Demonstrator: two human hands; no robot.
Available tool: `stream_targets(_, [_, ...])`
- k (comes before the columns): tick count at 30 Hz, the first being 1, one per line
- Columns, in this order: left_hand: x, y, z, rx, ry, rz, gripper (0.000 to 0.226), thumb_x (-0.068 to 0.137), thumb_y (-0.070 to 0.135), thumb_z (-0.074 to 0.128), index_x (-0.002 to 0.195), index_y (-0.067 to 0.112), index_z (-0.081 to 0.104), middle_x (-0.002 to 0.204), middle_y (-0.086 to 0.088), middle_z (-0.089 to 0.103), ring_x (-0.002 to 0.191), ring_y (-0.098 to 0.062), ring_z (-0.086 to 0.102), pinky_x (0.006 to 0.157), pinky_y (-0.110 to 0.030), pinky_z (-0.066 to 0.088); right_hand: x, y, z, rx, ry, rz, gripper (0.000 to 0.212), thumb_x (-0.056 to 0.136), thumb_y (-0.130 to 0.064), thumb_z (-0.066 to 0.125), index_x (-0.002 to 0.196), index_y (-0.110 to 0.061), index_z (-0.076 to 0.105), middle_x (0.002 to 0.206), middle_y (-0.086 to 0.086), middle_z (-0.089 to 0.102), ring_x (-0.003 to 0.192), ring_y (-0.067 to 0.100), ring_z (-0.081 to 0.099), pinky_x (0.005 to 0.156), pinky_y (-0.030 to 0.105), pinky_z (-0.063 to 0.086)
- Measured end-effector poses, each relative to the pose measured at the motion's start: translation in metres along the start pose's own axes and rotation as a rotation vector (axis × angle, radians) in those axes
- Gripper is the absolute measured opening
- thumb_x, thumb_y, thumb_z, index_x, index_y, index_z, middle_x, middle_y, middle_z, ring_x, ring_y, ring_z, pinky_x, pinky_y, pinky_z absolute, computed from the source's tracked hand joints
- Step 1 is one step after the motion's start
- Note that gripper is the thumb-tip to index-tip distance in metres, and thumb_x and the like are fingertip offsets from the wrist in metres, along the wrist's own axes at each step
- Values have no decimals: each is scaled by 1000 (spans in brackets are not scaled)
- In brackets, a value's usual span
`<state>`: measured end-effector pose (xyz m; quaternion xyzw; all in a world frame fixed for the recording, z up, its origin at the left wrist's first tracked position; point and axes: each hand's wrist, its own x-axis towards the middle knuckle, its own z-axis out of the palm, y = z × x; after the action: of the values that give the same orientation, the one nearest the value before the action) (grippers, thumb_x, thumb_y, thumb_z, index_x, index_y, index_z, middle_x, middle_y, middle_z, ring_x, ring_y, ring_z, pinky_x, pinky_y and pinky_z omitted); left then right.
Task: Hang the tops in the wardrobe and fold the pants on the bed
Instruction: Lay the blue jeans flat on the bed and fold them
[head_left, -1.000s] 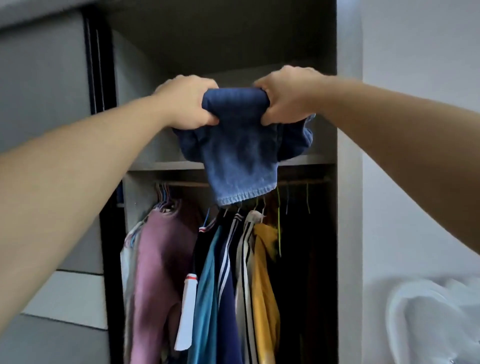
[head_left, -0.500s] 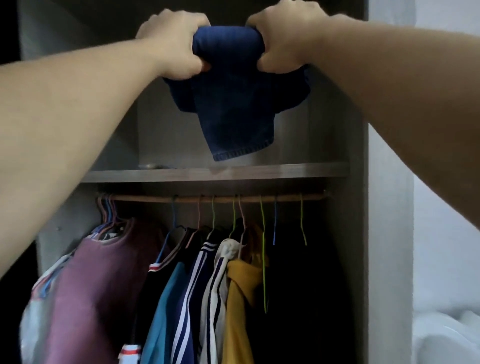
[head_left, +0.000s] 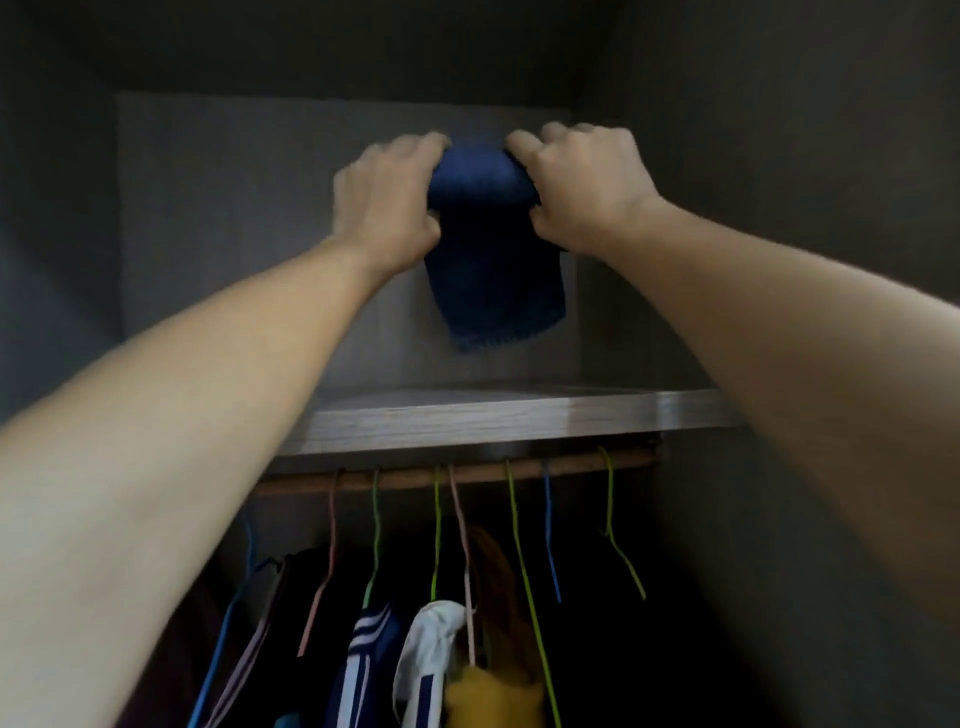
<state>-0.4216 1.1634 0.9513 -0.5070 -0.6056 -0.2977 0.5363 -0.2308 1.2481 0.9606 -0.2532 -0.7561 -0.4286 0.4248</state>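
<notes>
The folded blue pants (head_left: 493, 280) hung above the middle of the wardrobe shelf (head_left: 467, 423), hem clear of it. The left hand (head_left: 387, 200) and right hand (head_left: 582, 187) clutched the fold's top ends, fingers curled round the cloth. Below the shelf's front edge, tops (head_left: 431, 654) hung from the rail (head_left: 483, 473).

One view: wide-angle head camera, close against the open wardrobe (head_left: 779, 208), facing straight in at shelf (head_left: 467, 421) height. Upper compartment (head_left: 234, 234) fills the top, rail (head_left: 415, 475) the bottom; left hand (head_left: 387, 200) and right hand (head_left: 582, 182), gripping jeans (head_left: 493, 270), sit centre-frame.
</notes>
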Motion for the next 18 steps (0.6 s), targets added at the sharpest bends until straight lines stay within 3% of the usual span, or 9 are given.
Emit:
stream_targets(3, [-20, 6, 26, -19, -149, 17, 70, 83, 25, 66, 147, 25, 39, 144, -8, 50, 126, -36, 51, 97, -47, 48, -16, -5, 25, -28, -127, -12, 54, 89, -30, 66, 137, -17, 44, 125, 16, 57, 111, 39, 57, 79, 48, 48])
stream_targets(6, [-44, 16, 41, 27, -563, 66, 58, 80, 43, 73, 133, 30, 52, 125, -7, 64, 110, -34, 61, 79, -37, 48, -34, -11, 36, 57, -532, -46, 52, 82, -42, 74, 126, -25, 54, 106, 4, 62, 93, 27, 62, 69, 34, 44])
stream_targets(8, [-56, 24, 45, -42, -827, 90, 44, 80, 41, 75, 119, 27, 58, 115, -4, 67, 98, -30, 63, 77, -34, 49, -46, -16, 42, 156, -754, -35, 49, 77, -44, 79, 119, -28, 59, 91, -4, 59, 80, 18, 58, 65, 31, 44])
stream_targets(12, [-60, 28, 34, -113, -884, 68, 37, 83, 30, 70, 116, 25, 55, 112, -2, 64, 94, -23, 61, 79, -34, 51, -64, -18, 45, 170, -673, -40, 40, 80, -42, 74, 116, -29, 61, 89, -5, 58, 76, 17, 55, 58, 29, 40])
stream_targets(16, [-59, 23, 16, -237, -1051, -15, 59, 81, 21, 67, 137, 27, 47, 125, 0, 58, 108, -24, 59, 97, -44, 52, -67, -19, 35, 221, -739, -25, 38, 84, -37, 68, 119, -25, 61, 90, -3, 59, 79, 18, 58, 61, 29, 43])
stream_targets(18, [-59, 14, 9, -344, -1056, -59, 69, 80, 17, 68, 142, 32, 42, 128, 6, 54, 112, -21, 57, 95, -36, 50, -65, -16, 29, 261, -706, -33, 45, 80, -43, 68, 122, -27, 60, 102, -1, 60, 86, 21, 58, 67, 31, 46])
